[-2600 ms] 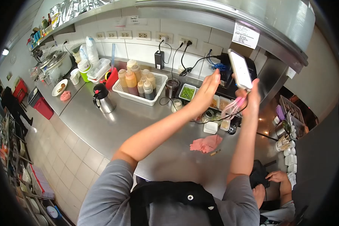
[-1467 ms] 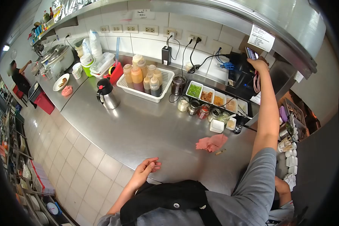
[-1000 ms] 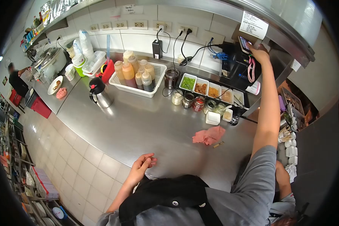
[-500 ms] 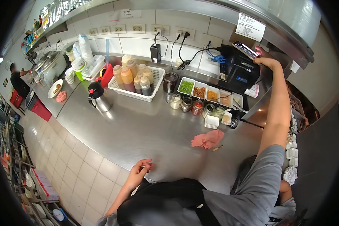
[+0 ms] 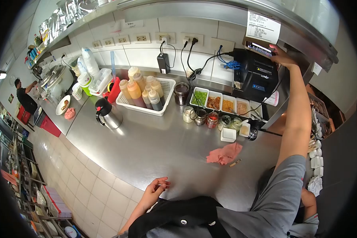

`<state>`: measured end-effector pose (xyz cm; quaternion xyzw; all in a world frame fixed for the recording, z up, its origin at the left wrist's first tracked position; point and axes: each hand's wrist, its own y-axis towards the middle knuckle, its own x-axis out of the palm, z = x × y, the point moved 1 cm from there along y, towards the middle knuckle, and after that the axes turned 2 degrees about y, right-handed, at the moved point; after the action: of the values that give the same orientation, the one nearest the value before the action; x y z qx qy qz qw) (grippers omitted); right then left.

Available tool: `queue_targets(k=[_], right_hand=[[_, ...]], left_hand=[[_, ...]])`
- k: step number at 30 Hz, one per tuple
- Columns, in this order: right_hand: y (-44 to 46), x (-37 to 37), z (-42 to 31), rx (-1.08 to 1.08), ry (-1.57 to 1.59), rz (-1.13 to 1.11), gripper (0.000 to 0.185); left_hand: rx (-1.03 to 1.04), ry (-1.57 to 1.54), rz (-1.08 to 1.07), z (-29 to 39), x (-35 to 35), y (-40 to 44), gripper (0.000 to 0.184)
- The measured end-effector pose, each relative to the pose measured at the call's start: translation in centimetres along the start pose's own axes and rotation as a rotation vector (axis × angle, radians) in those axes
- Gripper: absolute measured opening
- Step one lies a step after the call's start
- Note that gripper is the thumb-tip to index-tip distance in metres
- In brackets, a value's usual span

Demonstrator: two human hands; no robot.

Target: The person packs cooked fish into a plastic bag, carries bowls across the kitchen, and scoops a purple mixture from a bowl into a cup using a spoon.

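My right hand (image 5: 282,56) is at the top right, its fingers at the right end of a phone (image 5: 258,48) with a lit screen. The phone lies above the back of a black printer (image 5: 259,79), under a hanging receipt (image 5: 263,26). My left hand (image 5: 156,190) is over the counter's front edge, fingers loosely curled and apart, with nothing in them. A pink cloth (image 5: 225,154) and a small clip-like piece (image 5: 235,163) lie on the steel counter (image 5: 154,146). Small jars (image 5: 212,119) stand before a row of topping trays (image 5: 214,101).
A white basket (image 5: 168,91) of sauce bottles stands by the wall, with a steel jug (image 5: 109,115) to its left. Farther left are a plate (image 5: 63,105) and a large pot (image 5: 57,77). One person (image 5: 25,97) stands far left; another's arm (image 5: 308,201) is at lower right.
The phone went from upright between my raised hands to above the printer. My left hand came down to the counter's front edge. The pink strap beside the printer is no longer visible.
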<state>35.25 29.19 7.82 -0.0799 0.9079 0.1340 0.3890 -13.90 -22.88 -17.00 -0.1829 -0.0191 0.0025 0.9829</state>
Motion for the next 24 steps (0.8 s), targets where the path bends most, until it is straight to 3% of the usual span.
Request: queue_targets(k=[8, 10, 14, 24], right_hand=[[3.8, 0.1, 4.6, 0.012, -0.032, 0.15, 0.064], [4.8, 0.8, 5.9, -0.09, -0.224, 0.366, 0.058], [3.8, 1.8, 5.3, -0.068, -0.171, 0.34, 0.046], [1.6, 3.0, 2.0, -0.108, -0.25, 0.381, 0.044]], left_hand=[[0.023, 0.018, 0.041, 0.6, -0.3, 0.7, 0.034], [0.021, 0.019, 0.064, 0.7, -0.4, 0.7, 0.033], [0.018, 0.047, 0.073, 0.4, -0.7, 0.8, 0.033], [0.044, 0.049, 0.026, 1.0, -0.8, 1.7, 0.033]])
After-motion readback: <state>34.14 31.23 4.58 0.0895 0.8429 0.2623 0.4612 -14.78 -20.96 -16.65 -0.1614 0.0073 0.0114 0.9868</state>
